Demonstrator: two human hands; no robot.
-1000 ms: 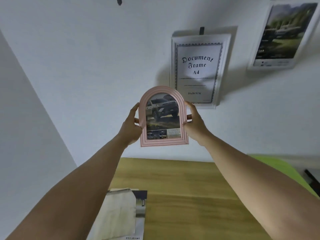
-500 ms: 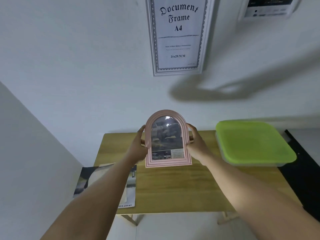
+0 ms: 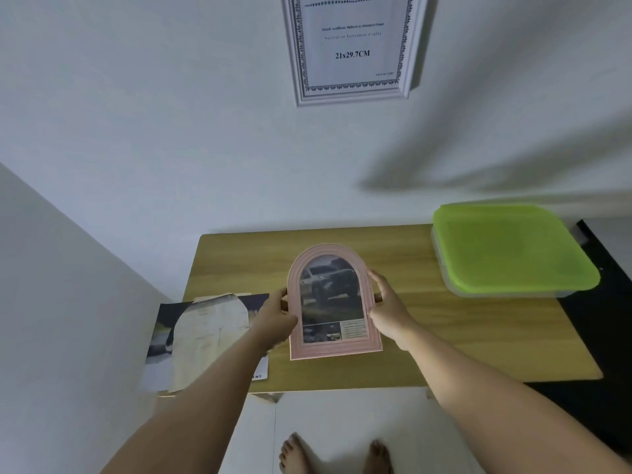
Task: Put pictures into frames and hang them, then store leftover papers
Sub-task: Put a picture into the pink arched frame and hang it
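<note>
Between left hand and right hand (edge grip) sits frame.

A wooden table with a light grain stands with its back edge against a pale wall. A second wall runs past the table's left edge and meets the first in a corner behind the back left corner. A broad, blurred shadow lies on the wall above the back right corner. Pale floor shows below the front edge, and a black surface lies beyond the right edge
</note>
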